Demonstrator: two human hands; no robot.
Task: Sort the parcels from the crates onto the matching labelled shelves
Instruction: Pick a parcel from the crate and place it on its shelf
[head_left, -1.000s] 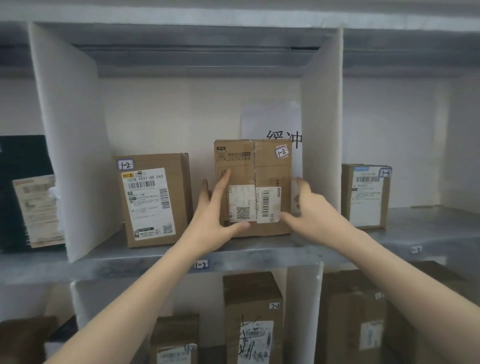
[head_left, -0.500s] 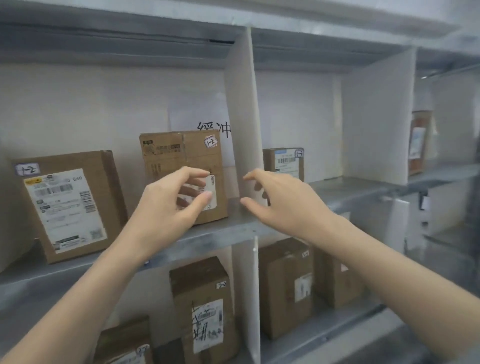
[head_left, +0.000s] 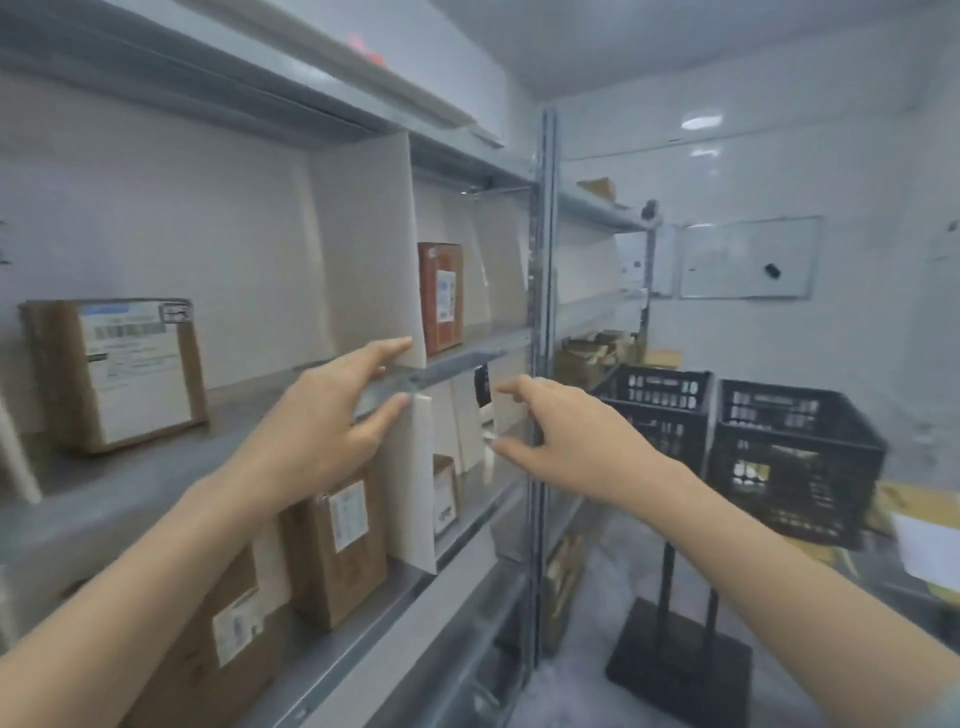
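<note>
Both hands are held out in front of the metal shelf (head_left: 130, 473), and nothing is grasped by either of them. The left hand (head_left: 322, 421) is seen with the fingers stretched and a little spread, the thumb below them, before the front edge of the middle board. Whether the edge is touched cannot be told. The right hand (head_left: 576, 441) is released as well, with the forefinger and the thumb pointed forward, and it is held in the air near the metal post (head_left: 540, 312).

A brown parcel (head_left: 114, 374) is placed upright on the middle board at the left, well apart from both hands. A white label is seen on its front and a small sticker at its upper corner, but the writing is too blurred to be read. Behind a white divider (head_left: 369, 249), in the next compartment, a red parcel (head_left: 440, 296) is standing. On the board below, more brown parcels (head_left: 332, 551) are set side by side, partly hidden by the left arm.

To the right of the post, a black crate (head_left: 660, 415) and a second crate (head_left: 795, 462) are seen next to each other, with a black stand (head_left: 675, 649) under the nearer one. A whiteboard (head_left: 748, 257) is hung on the far wall.
</note>
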